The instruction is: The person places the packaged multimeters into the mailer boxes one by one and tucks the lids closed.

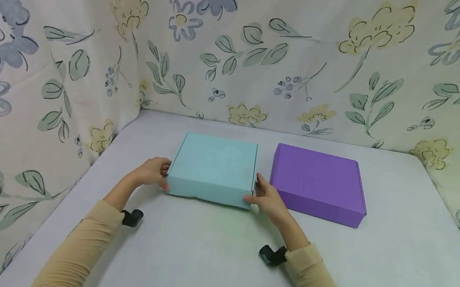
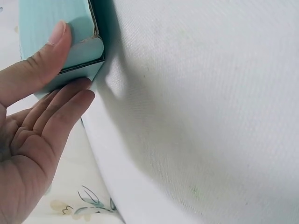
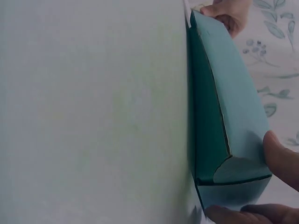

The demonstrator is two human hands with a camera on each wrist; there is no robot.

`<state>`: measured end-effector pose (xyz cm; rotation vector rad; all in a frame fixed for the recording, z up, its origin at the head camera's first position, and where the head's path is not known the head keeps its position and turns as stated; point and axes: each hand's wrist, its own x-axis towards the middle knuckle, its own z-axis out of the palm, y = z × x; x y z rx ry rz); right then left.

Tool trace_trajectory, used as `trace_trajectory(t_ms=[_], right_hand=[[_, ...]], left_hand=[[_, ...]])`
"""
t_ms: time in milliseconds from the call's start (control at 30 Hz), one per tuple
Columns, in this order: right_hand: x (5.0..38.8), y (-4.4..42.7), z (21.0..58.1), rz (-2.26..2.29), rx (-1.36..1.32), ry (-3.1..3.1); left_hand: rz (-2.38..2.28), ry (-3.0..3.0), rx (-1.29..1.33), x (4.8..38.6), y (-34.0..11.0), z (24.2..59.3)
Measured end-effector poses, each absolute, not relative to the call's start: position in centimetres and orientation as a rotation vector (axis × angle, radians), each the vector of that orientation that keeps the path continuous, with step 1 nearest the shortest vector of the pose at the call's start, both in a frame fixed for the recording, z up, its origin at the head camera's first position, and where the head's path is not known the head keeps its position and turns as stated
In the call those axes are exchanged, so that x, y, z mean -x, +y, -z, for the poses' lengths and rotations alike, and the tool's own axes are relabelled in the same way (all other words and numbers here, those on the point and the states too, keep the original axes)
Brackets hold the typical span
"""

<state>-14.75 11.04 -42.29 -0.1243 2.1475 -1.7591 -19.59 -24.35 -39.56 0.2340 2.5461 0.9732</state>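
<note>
A light blue cardboard box lies on the white table with a hand at each front corner. My left hand grips its left corner, thumb on the front panel and fingers along the side. At the right corner my right hand holds it the same way. In the right wrist view the front flap of the lid stands a little away from the box, with a darker teal gap under it. The left wrist view shows a rounded tab at the flap's end.
A closed purple cardboard box lies just right of the light blue one, close to my right hand. Floral cloth hangs behind the white table and along its sides. Small black cameras sit at both wrists.
</note>
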Motion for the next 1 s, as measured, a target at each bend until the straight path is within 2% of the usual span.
trace_trajectory(t_ms=[467, 633, 1000], right_hand=[[15.7, 10.2, 42.5, 1.950, 0.110, 1.951], [15.8, 10.3, 42.5, 1.919, 0.140, 1.978], [15.9, 9.6, 41.9, 1.871, 0.057, 2.089]], left_hand=[[-1.094, 2.465, -0.178, 19.5, -24.5, 39.6], [-1.236, 2.388, -0.143, 20.0, -25.1, 40.3], [-1.244, 2.412, -0.096, 20.3, -24.8, 40.2]])
